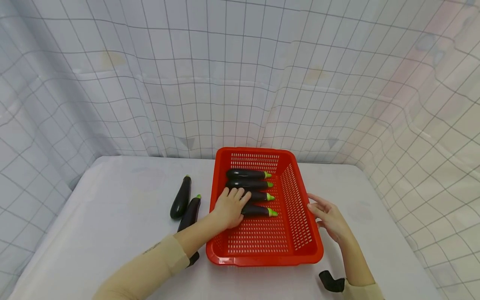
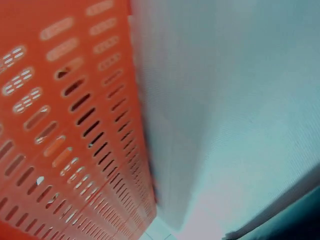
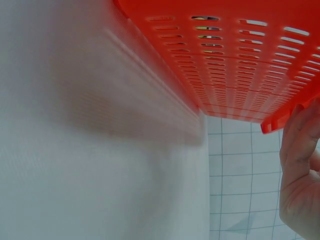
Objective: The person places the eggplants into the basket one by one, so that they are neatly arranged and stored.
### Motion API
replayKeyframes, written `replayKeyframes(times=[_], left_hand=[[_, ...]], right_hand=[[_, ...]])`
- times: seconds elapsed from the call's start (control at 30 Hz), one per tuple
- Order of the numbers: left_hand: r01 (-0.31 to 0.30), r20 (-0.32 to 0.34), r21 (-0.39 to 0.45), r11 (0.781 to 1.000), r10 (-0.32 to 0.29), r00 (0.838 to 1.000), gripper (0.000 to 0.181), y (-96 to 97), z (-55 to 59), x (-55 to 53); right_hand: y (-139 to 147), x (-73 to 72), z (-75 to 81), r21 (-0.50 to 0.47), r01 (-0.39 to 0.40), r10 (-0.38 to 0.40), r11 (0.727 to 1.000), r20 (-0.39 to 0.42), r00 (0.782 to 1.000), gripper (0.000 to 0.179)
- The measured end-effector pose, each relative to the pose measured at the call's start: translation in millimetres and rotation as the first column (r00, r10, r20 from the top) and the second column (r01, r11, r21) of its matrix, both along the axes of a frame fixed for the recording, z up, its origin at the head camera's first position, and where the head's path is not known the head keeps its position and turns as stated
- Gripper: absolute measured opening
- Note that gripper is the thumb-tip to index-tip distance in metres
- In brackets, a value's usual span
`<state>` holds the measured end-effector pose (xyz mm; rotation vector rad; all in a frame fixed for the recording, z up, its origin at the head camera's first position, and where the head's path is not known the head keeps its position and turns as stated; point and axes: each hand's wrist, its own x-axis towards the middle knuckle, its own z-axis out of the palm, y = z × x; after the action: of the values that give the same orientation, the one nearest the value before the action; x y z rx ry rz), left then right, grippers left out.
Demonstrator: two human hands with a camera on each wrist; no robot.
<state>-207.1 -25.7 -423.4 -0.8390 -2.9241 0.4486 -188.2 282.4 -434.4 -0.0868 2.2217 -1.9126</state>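
Observation:
A red plastic basket (image 1: 258,259) with slotted walls stands on the white table, and several dark eggplants with green stems lie side by side in it. My left hand (image 1: 229,208) reaches over the basket's left wall, palm down. It holds the nearest eggplant (image 1: 258,211), with fingers on the far side and thumb on the near side; its left end is hidden under the hand. The fingertips lie over the adjoining eggplant (image 1: 261,196). At the right rim my right hand (image 1: 331,218) touches the basket with loosely bent fingers. Only the basket's outer wall (image 2: 75,115) shows in the left wrist view.
Left of the basket, an eggplant (image 1: 181,198) and another eggplant (image 1: 191,211) lie on the white tabletop (image 1: 123,200); my left forearm partly covers the second. Behind the table hangs a white grid-patterned curtain (image 1: 247,83). A black device (image 1: 331,281) is at my right wrist.

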Motion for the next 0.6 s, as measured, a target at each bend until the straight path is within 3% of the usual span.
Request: replayKeyframes(times=[0.23, 0.4, 0.6], left_hand=[[-0.005, -0.054, 0.149, 0.989, 0.013, 0.998, 0.060, -14.6, 13.2, 3.3], [-0.063, -0.025, 0.224, 0.973, 0.070, 0.997, 0.057, -31.5, 23.1, 3.1], [-0.142, 0.000, 0.318, 0.937, 0.149, 0.989, 0.056, -55.3, 26.1, 3.1]], right_hand=[[-2, 0.8, 1.3, -0.002, -0.005, 0.005, 1.000, 0.002, 1.000, 0.055], [-1, 2.3, 3.0, 0.008, -0.005, 0.005, 1.000, -0.003, 1.000, 0.054], [-1, 1.1, 4.0, 0.022, -0.006, 0.006, 1.000, 0.002, 1.000, 0.055]])
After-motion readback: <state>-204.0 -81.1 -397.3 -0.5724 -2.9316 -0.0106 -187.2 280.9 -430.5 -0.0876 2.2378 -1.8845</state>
